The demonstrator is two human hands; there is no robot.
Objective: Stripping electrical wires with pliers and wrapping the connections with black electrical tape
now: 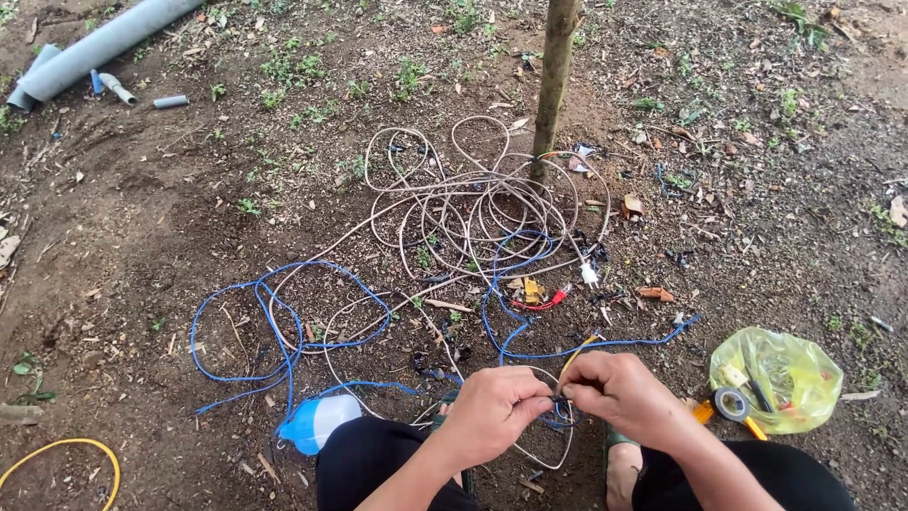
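Wire (562, 390) ends are pinched between your two hands right in front of your knees, low in the middle of the view, so you look to be mid-join or mid-strip on a short bit of cable. Your left hand (492, 409) is curled nearly closed, thumb and forefinger nipping the wire from the left; your right hand (619, 390) is closed the same way, fingertips meeting the left ones, and a thin yellowish strand seems to poke up out of it, though it's too small to be sure. The blue cable (284, 331) loops off to your left across the dirt, and the pale cable (463, 203) sits in a messy coil around the base of the thin trunk (553, 85) further out. My guess is the next bit needs a steady twist with both grips kept tight at the joint, then something to wrap it, and the tape roll (731, 404) is just beside your right wrist, next to the yellow bag (790, 374) of tools. A white-and-blue bottle (317, 421) lies by your left knee, and grey pipes (99, 47) are well away, top left.
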